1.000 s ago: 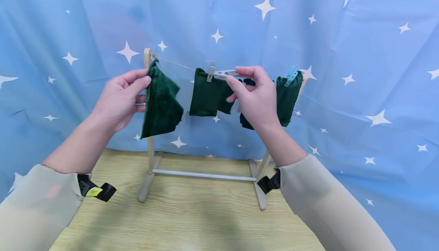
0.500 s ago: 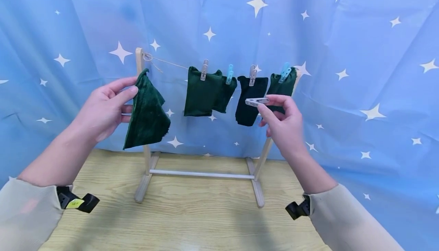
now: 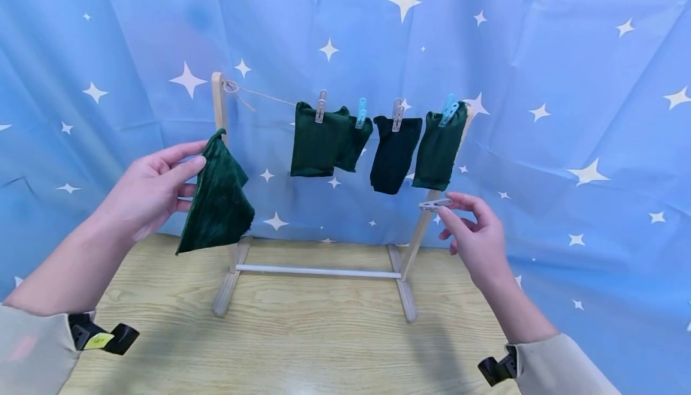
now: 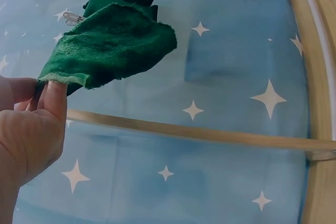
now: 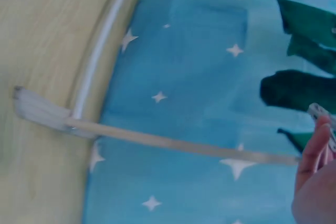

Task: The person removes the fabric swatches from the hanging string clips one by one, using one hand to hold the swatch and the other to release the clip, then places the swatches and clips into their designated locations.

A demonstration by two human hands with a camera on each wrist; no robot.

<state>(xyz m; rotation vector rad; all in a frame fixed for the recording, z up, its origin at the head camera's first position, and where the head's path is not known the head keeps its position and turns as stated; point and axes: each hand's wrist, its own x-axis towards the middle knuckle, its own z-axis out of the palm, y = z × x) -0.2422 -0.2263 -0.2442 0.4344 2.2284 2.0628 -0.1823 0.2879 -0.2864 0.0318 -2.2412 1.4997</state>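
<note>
My left hand [image 3: 156,188] pinches a dark green velvety cloth [image 3: 218,197] by its upper edge, in front of the rack's left post. In the left wrist view the cloth [image 4: 118,48] spreads away from the thumb and fingers. Between thumb and fingers my right hand [image 3: 475,236] holds a pale grey clothespin [image 3: 435,204], low and to the right of the hanging pieces. On the string hang a wider green cloth [image 3: 318,143], a dark sock-like piece [image 3: 395,155] and another green piece [image 3: 439,149], held by clothespins, some grey and some light blue.
A wooden drying rack [image 3: 218,107] stands on the wood-grain table [image 3: 324,341], with a white bar [image 3: 318,271] low between its feet. The string [image 3: 264,95] is bare near the left post. Behind hangs a blue curtain [image 3: 594,83] with white stars.
My right hand has drawn away from the line, down and to the right, with the clothespin. My left hand has moved left and down, carrying the green cloth away from the line's left end.
</note>
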